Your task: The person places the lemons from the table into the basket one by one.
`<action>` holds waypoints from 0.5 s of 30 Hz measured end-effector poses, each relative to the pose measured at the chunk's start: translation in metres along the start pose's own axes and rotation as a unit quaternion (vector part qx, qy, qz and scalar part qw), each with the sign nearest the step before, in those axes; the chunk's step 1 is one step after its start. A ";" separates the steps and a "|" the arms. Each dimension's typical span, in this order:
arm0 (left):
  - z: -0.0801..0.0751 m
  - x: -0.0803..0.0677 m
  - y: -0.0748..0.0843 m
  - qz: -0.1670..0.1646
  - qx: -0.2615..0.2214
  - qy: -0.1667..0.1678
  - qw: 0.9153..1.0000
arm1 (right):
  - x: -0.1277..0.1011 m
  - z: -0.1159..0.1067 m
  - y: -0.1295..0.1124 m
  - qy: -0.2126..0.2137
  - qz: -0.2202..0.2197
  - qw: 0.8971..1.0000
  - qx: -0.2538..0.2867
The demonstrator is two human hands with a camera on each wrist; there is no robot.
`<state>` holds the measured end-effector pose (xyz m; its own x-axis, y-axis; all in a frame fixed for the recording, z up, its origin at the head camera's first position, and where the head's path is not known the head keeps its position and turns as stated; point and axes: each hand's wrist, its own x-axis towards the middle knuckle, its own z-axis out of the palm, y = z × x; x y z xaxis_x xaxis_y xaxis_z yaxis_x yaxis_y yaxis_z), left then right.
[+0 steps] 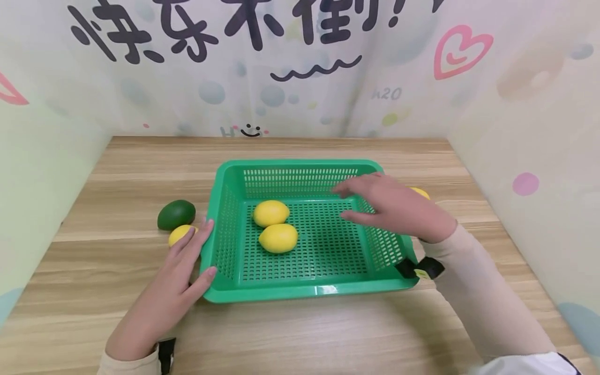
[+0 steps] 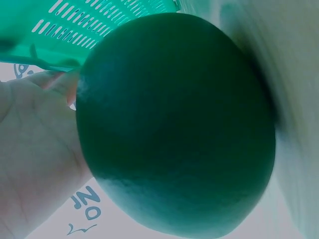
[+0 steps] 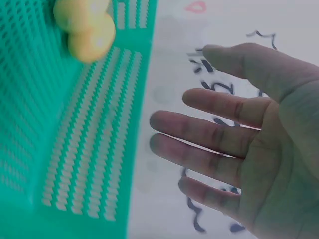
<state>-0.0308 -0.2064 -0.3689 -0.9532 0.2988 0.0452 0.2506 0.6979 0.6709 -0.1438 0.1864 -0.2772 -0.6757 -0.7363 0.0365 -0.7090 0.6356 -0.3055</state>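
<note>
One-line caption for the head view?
Left hand rests on a green basket's rim; open right hand hovers above it; two lemons inside.

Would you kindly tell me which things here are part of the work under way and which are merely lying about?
In the work: green basket, two lemons inside, left hand on its rim, right hand open above it.

Lying about: green fruit, lemon by left hand, lemon behind right hand.

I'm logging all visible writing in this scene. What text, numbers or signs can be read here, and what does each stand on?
"快乐不倒!" in large dark characters on the backdrop, its top cut off by the frame edge.
"h2o", small and grey, on the backdrop, seemingly mirrored.
A pink heart and a smiley face, signs without words, on the backdrop.
The green basket and the lemons bear no text.
</note>
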 end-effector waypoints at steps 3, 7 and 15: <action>0.001 0.000 0.000 0.003 0.001 0.002 1.000 | -0.017 -0.009 0.008 0.040 0.013 0.999 -0.007; 0.000 0.000 -0.001 0.004 0.003 0.003 1.000 | -0.042 -0.019 0.016 0.077 0.066 0.995 -0.005; 0.001 -0.001 -0.001 0.014 -0.001 0.002 1.000 | -0.081 -0.026 0.029 0.091 0.178 0.980 -0.003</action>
<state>-0.0302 -0.2070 -0.3703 -0.9464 0.3158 0.0681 0.2777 0.6873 0.6712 -0.1145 0.2706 -0.2643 -0.9048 -0.4142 0.0984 -0.4227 0.8466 -0.3234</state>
